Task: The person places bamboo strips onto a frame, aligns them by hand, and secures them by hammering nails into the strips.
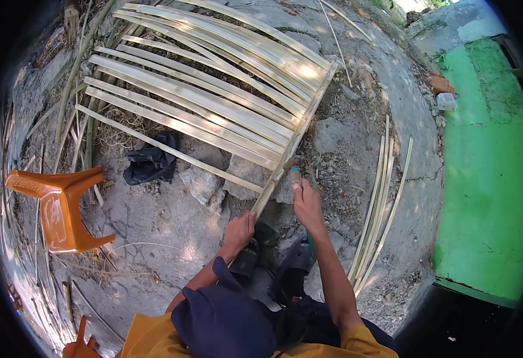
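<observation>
My right hand (307, 206) is closed round the handle of a hammer (295, 173), which has a teal band near its brownish head. The hammer head is beside a long bamboo crosspiece (266, 194) and seems to touch it, though the contact is too small to make out. Closed on the near end of that crosspiece is my left hand (239, 231). Many pale bamboo slats (199, 116) lie side by side, their right ends meeting the crosspiece. One slat (172, 148) lies apart from the others, nearest to me.
Rocks (202, 184) sit under the slats, next to a black bag (151, 158). An orange plastic chair (65, 209) lies tipped over at left. Several loose strips (373, 218) lie on the right, before a green wall (488, 203). Poles and sticks (85, 65) lie far left.
</observation>
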A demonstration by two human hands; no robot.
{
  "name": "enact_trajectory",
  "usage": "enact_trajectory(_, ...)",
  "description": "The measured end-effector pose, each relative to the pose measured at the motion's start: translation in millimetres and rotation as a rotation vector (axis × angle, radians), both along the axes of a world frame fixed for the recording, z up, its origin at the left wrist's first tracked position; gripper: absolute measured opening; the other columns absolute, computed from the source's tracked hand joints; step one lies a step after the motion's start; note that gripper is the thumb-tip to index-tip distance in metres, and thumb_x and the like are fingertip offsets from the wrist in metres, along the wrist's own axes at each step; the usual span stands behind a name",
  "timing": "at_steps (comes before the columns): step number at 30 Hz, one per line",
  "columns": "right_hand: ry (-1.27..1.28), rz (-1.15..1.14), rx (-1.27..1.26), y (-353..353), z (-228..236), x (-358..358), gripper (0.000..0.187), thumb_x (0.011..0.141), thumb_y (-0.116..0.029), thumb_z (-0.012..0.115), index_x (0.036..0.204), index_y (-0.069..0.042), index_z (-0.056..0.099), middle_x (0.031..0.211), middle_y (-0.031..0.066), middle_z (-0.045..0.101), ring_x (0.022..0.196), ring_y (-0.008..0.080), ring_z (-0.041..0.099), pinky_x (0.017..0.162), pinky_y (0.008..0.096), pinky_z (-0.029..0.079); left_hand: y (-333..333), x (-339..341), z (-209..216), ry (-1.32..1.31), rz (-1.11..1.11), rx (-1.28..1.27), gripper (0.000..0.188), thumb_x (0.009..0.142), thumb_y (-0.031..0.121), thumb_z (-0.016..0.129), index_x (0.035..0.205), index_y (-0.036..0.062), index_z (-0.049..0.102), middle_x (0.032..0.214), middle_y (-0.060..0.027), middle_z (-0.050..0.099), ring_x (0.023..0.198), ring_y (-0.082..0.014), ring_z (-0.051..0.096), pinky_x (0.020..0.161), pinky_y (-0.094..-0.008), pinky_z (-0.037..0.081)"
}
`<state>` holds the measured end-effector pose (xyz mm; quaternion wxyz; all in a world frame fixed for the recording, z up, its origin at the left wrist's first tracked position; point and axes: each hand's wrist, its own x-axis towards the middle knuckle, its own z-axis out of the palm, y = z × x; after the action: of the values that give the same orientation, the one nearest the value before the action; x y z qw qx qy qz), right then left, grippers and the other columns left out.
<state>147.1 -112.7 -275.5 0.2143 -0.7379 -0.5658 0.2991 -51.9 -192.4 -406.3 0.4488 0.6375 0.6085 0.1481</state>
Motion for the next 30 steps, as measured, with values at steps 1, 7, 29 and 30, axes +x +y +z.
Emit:
enact_trajectory(1, 0.022, -0.02, 0.063, 0, 4, -3, 0.029, 0.108, -0.024, 0.048, 0.121, -0.002, 0.061, 0.087, 0.03, 0.068, 0.084, 0.051, 0.068, 0.071, 0.0554, 0.049, 3, -2, -2, 0.004, 0.004, 0.0, 0.042, 0.112, 0.039, 0.036, 0.106, 0.0056, 0.061, 0.073, -0.0298, 0.066, 0.071, -0.0529, 0.065, 0.068, -0.0635, 0.053)
enact_trajectory(7, 0.022, -0.063, 0.069, 8, 19, -13, 0.027, 0.108, -0.021, 0.047, 0.121, -0.001, 0.061, 0.086, 0.03, 0.068, 0.082, 0.0519, 0.067, 0.07, 0.0566, 0.048, 0, -2, 0, -0.007, 0.011, 0.021, 0.041, 0.112, 0.038, 0.037, 0.105, 0.0061, 0.061, 0.073, -0.0293, 0.066, 0.071, -0.0528, 0.065, 0.068, -0.0635, 0.053)
enact_trajectory(29, -0.138, -0.036, 0.158, -29, -24, -14, 0.033, 0.11, -0.024, 0.045, 0.118, 0.003, 0.063, 0.068, 0.0215, 0.063, 0.061, 0.0362, 0.066, 0.058, 0.0477, 0.047, 0, 8, -1, -0.022, -0.012, 0.05, 0.036, 0.111, 0.034, 0.04, 0.101, 0.0061, 0.06, 0.07, -0.0278, 0.065, 0.068, -0.0513, 0.065, 0.066, -0.0628, 0.053)
enact_trajectory(30, -0.159, -0.048, 0.162, -33, -25, -2, 0.033, 0.11, -0.024, 0.045, 0.118, 0.003, 0.063, 0.068, 0.0215, 0.063, 0.061, 0.0362, 0.066, 0.058, 0.0477, 0.047, 0, 17, -3, -0.04, -0.029, 0.054, 0.036, 0.111, 0.034, 0.04, 0.1, 0.0062, 0.06, 0.07, -0.0275, 0.065, 0.068, -0.0512, 0.065, 0.066, -0.0628, 0.053)
